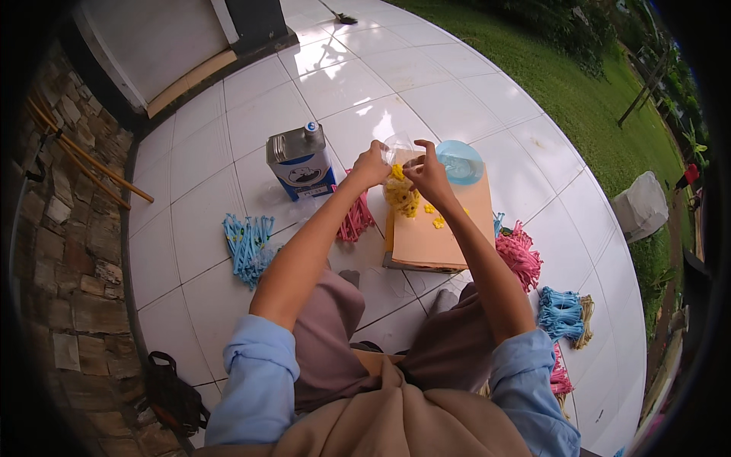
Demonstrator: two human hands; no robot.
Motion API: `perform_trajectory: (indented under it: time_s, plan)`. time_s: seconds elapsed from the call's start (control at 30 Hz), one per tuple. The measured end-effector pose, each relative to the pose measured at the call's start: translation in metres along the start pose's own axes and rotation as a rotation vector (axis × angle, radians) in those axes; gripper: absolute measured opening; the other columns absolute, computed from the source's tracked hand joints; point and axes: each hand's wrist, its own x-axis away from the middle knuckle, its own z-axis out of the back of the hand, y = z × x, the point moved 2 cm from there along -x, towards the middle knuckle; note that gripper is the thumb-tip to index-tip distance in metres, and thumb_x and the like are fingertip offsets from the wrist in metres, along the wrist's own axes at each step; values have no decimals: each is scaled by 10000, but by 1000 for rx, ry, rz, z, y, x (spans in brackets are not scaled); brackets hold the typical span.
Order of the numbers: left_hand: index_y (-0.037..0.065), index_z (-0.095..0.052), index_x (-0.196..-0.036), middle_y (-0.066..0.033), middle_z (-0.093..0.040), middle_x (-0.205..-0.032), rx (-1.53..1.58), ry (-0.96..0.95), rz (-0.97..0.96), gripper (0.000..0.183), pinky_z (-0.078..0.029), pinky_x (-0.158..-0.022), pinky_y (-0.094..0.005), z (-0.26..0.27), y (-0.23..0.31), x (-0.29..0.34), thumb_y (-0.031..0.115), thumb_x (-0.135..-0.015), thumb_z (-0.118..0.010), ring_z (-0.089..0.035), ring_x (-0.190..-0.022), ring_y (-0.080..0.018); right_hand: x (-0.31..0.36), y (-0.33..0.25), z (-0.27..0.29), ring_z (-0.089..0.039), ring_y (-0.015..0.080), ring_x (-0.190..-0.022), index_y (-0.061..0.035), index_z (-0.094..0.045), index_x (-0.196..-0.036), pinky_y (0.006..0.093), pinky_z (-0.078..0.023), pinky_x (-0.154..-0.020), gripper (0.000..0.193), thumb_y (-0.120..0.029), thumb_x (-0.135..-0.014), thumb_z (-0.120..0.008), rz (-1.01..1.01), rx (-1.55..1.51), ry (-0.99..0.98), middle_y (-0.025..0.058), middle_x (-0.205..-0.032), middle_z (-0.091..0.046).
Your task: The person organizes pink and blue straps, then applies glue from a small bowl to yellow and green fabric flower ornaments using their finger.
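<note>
A clear plastic bag (401,199) bulges with small yellow flower-shaped pieces above the near left part of a cardboard box. My left hand (371,165) grips the bag's upper left edge, its fingers closed on the plastic. On the other side, my right hand (429,174) has thumb and fingers bent against the bag's upper right side, with the index finger raised; the exact grip is partly hidden. A few loose yellow flower pieces (438,222) lie on the box top (464,240), beside my right wrist. Behind that hand stands a round pale-blue dish (460,163).
A tall blue-and-silver metal can (301,164) stands at the left. Bundles of blue stems (247,247), pink stems (518,257) and more blue ones (562,314) lie around the box on white tiles. A dark bag (175,396) rests by the stone wall; a white sack (641,206) sits on the grass.
</note>
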Motion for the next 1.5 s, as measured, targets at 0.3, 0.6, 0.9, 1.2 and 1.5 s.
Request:
perform_trajectory:
  time_s: [0.3,0.6,0.9,1.2,1.5]
  plan:
    - [103,-365,-1251,-102,-575,-983,-157,-159,259,521,-576,-586,-338,115,-123,58,12,-781,-572,-605,-868,-222,-31,-1,-180,-617,208,-823,-50,-262,-1284,292,-559,-587,573,32,-806,-567,-46,-290,-83,167,-945,-563]
    - [57,-426,-1202,-187,-585,-1016,383,234,399,430,-489,-748,-373,19,-298,84,114,-811,-594,-603,-914,-304,-47,107,-281,-618,243,-825,-56,-350,-1259,315,-499,-693,559,8,-763,-601,-229,-3,-105,176,-975,-590]
    - [58,-499,-1154,-154,-493,-1141,-111,856,157,334,-402,-895,-393,66,-285,177,127,-843,-600,-483,-1067,-291,-7,53,-335,-513,274,-925,4,-426,-1184,340,-421,-841,436,105,-772,-524,290,-101,-143,155,-1014,-501]
    - [48,-428,-1131,-80,-455,-1088,1053,1276,994,277,-358,-865,-346,-7,-311,219,237,-940,-496,-437,-979,-180,-1,72,-434,-566,343,-940,-33,-298,-1296,417,-442,-832,606,-103,-785,-617,-26,104,-649,206,-975,-589]
    - [39,-383,-1067,-51,-437,-962,898,1231,308,166,-349,-837,-283,36,-224,193,161,-955,-389,-412,-873,-136,5,-9,-328,-570,218,-819,-64,-401,-1224,321,-457,-737,492,63,-760,-506,136,-194,-415,115,-867,-552]
